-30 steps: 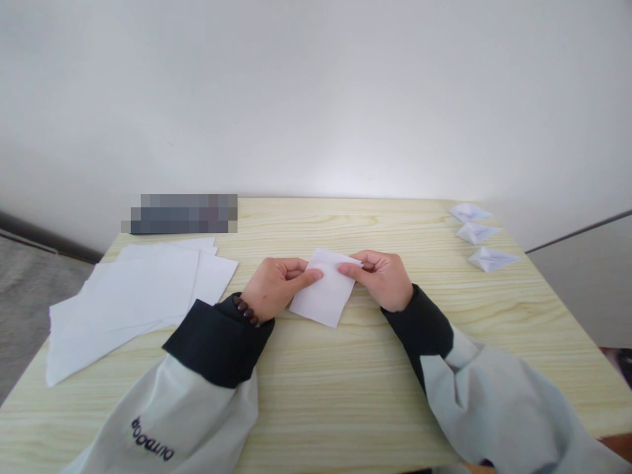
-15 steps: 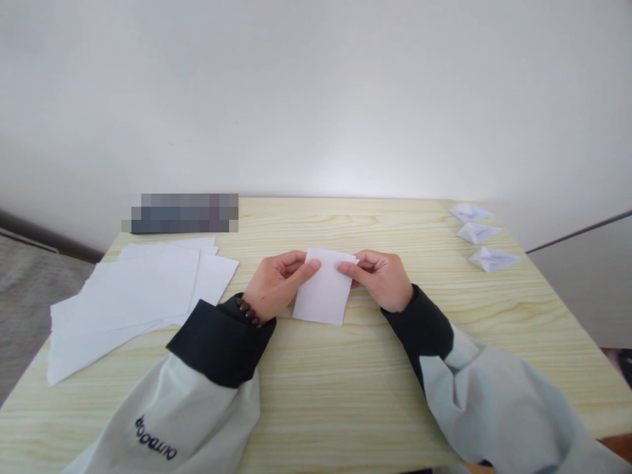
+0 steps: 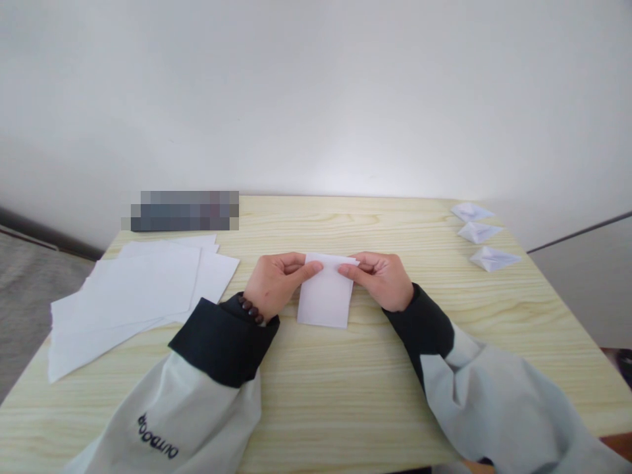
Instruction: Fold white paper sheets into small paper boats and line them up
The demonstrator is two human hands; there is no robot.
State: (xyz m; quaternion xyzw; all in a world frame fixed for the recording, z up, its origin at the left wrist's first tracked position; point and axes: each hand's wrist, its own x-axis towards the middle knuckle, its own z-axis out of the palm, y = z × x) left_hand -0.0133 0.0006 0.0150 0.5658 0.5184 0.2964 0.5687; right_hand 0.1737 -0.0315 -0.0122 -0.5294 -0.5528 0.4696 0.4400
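Note:
A small folded piece of white paper [image 3: 324,297] is held up between my two hands, over the middle of the table. My left hand [image 3: 280,282] pinches its upper left edge, thumb on the front and fingers behind. At the upper right edge my right hand [image 3: 379,279] grips it the same way. The fingers behind the paper are partly hidden. Several larger white sheets [image 3: 143,283] lie overlapping on the left side of the table.
Three folded white paper boats [image 3: 488,258] stand in a column at the right of the wood-grain table [image 3: 336,408]. At the back left lies a dark, pixelated object [image 3: 182,214]. A pale wall [image 3: 316,99] rises behind the table.
The folded paper has shifted slightly down and to the right, and it now hangs a little straighter. Both hands keep their pinch on it.

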